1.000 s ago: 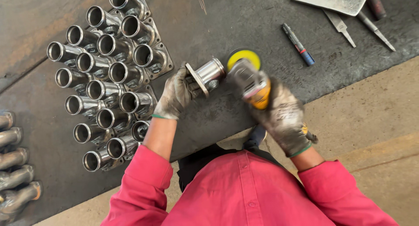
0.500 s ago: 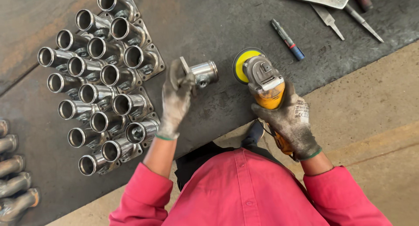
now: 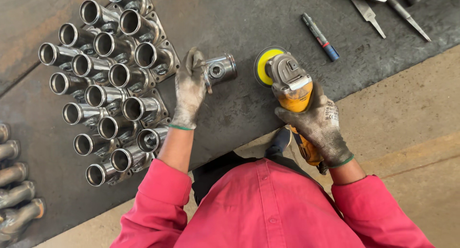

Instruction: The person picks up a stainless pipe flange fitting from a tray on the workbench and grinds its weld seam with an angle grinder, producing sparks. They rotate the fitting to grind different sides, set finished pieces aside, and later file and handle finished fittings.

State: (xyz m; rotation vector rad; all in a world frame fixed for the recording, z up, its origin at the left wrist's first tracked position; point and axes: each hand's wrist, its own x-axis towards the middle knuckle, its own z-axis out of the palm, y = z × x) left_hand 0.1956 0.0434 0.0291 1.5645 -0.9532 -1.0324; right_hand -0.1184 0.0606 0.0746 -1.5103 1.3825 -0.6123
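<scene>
From the head camera, looking straight down: the left hand point(image 3: 189, 90), in a grimy knit glove, is clenched on a short polished steel pipe fitting point(image 3: 219, 69) with a flat flange, holding it down on the dark steel bench point(image 3: 230, 18) just right of the packed rows of finished fittings point(image 3: 110, 80). The right hand point(image 3: 318, 128) is wrapped tight round the body of a yellow angle grinder point(image 3: 292, 87), whose yellow disc point(image 3: 264, 63) sits just beside the fitting's open end, apart from it as far as I can tell.

That fitting looks stiff, solid and weighty for its size, and its mirror finish would likely be slippery. The flange end, where the glove already sits, seems the surest place to grip, well clear of the disc.

The flange is mostly hidden under the fingers, so its shape is a guess. The grinder's tail disappears under the wrist. Duller bent pipes point(image 3: 14, 190) are cut off at the left edge, and a marker pen point(image 3: 320, 37) and hand tools point(image 3: 369, 11) run out of the top.
</scene>
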